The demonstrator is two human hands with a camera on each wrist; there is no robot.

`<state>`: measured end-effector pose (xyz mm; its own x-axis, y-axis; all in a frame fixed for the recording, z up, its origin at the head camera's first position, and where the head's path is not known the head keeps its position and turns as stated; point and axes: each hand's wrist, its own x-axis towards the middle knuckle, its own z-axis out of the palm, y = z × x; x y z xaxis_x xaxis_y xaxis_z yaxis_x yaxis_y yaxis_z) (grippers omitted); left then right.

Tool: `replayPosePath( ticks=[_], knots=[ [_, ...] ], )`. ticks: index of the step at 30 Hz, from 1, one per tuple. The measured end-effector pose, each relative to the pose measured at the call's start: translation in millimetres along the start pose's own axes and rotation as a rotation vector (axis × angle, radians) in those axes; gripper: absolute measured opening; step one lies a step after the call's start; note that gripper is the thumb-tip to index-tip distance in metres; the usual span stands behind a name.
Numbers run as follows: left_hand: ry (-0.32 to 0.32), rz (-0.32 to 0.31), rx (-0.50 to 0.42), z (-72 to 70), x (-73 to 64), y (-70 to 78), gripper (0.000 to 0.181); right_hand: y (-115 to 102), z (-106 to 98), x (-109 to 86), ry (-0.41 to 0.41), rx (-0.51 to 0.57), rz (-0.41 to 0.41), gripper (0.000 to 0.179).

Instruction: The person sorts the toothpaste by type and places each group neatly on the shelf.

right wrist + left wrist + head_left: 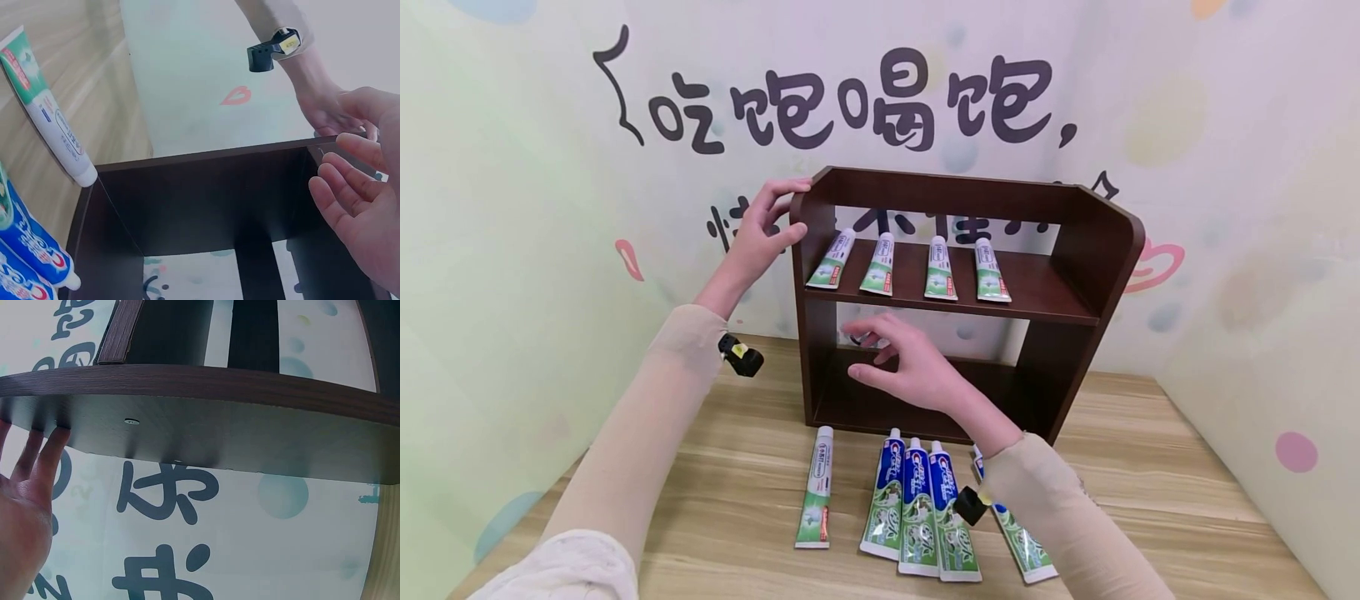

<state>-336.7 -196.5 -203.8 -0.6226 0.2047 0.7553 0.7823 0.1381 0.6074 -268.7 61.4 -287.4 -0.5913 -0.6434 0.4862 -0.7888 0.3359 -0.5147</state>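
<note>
A dark brown two-tier shelf point(955, 187) stands against the wall. My left hand point(763, 233) rests on its upper left side, and in the left wrist view the straight fingertips point(59, 434) touch the outer face of the side panel. My right hand point(910, 362), its fingers loosely bent and holding nothing, is in front of the lower compartment. Several white-and-green toothpaste tubes point(940, 271) lie in a row on the upper board, caps toward the back. Another white-and-green toothpaste tube point(816, 492) lies on the table before the shelf.
Three blue-and-green toothpaste tubes point(917, 512) lie close together, overlapping, on the wooden table point(737, 500). My right forearm partly covers another blue-and-green tube point(1026, 550) to their right. Printed walls point(1225, 208) enclose the table at the back and sides.
</note>
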Motion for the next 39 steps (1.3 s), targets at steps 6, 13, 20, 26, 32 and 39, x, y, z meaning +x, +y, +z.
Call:
replayPosePath(
  ticks=[6,13,20,26,32,39],
  knots=[
    [0.006,-0.007,-0.01,0.7,-0.6,-0.3,0.046,6,15,-4.0,0.013,0.02,0.031,0.047],
    [0.005,-0.014,-0.006,0.7,-1.0,0.2,0.046,14,33,-10.9,0.045,0.024,0.084,0.047],
    [0.008,-0.022,0.02,0.2,-1.6,1.3,0.046,22,51,-14.5,0.086,0.066,0.127,0.049],
    [0.008,-0.013,0.024,0.0,-1.8,0.8,0.046,27,66,-14.6,0.163,0.133,0.16,0.049],
    [0.008,-0.01,0.005,-0.9,-0.6,-1.4,0.046,29,84,-12.4,0.234,0.208,0.191,0.05],
    [0.009,0.005,0.004,-0.6,0.7,-1.7,0.046,28,107,-11.0,0.238,0.213,0.268,0.055]
  ],
)
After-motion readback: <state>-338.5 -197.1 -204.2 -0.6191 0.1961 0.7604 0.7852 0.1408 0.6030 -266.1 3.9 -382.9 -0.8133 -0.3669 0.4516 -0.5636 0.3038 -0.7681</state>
